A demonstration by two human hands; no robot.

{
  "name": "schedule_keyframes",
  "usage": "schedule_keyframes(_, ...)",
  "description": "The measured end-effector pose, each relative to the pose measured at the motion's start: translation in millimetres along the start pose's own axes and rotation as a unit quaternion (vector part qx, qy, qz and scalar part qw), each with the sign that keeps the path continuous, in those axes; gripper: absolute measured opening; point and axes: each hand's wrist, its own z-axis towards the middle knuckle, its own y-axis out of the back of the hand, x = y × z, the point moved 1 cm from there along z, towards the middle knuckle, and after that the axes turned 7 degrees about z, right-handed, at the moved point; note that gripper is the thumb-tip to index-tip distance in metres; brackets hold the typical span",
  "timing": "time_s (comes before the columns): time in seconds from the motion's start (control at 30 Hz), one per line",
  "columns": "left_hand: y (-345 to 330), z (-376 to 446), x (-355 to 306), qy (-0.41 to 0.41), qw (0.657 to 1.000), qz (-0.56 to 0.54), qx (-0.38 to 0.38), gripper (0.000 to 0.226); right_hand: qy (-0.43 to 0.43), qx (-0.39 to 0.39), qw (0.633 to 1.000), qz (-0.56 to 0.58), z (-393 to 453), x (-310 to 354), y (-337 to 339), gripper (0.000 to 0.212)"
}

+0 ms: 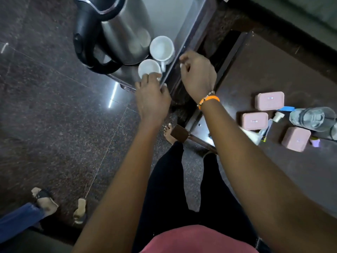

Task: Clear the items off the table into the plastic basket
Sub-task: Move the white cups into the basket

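A steel tray [182,24] carries a steel kettle [124,33] with a black handle and two white cups [161,48] [148,68]. It sits out over the dark floor, to the left of the brown table [264,61]. My left hand [153,99] grips the tray's near corner, with its fingertips against the nearer cup. My right hand [198,73], with an orange band at the wrist, curls over the tray's right edge. On the table lie three pink lidded boxes [269,100] [254,121] [296,136] and a clear plastic bottle [311,118] on its side. No plastic basket is in view.
Small items lie among the boxes: a white tube [278,116], a blue strip [286,108] and a small purple thing [315,142]. Another person's sandalled feet [43,199] stand on the floor at bottom left. My own legs and a bare foot [168,131] are beside the table's edge.
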Motion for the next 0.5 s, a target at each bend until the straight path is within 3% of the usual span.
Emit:
schedule_keyframes(0.13, -29.9, -46.5, -31.4, -0.037, 0.991, -0.086, 0.096, 0.022, -0.083, 0.004, 0.995, 0.060, -50.6, -66.4, 28.6, 0.016)
schedule_keyframes(0.3, -87.6, -102.6, -80.0, -0.066, 0.970, -0.074, 0.222, 0.022, -0.209, -0.032, 0.974, 0.078, -113.5, -179.0, 69.9, 0.017)
schedule_keyframes(0.5, -155.6, -146.6, -128.8, -0.075, 0.951, -0.019, 0.299, 0.023, -0.336, -0.049, 0.934, 0.114, -162.3, -289.1, 108.6, 0.018)
